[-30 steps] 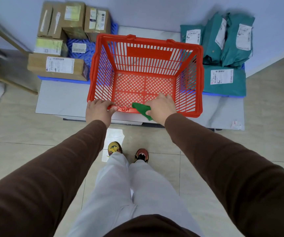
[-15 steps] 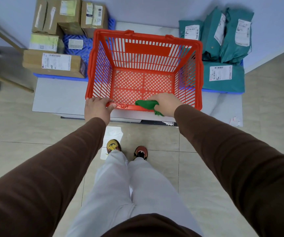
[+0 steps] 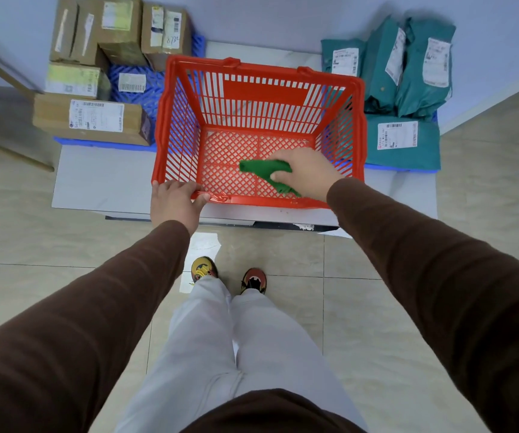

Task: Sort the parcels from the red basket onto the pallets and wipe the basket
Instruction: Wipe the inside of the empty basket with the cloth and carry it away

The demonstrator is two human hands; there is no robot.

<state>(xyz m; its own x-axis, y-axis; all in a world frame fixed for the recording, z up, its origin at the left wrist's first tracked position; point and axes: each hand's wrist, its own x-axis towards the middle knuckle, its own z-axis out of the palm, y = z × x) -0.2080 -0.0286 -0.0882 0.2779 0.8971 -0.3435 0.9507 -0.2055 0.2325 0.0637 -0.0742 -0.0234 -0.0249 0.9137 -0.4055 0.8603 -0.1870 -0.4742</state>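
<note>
basket (image 3: 258, 70) on grey platform (image 3: 102, 179), tiled floor; left hand (image 3: 175, 203) grips rim, right hand (image 3: 306, 173) grips cloth (image 3: 264, 170).

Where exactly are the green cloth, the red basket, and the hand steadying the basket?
green cloth (image 3: 263, 170): head view, on the bunched middle of the cloth.
red basket (image 3: 264, 95): head view, on the solid panel of its far wall.
left hand (image 3: 174, 203): head view, on the back of the hand gripping the near rim.

Grey platform (image 3: 102, 182) on floor: red basket (image 3: 263, 68), two blue pallets (image 3: 145, 98).
</note>
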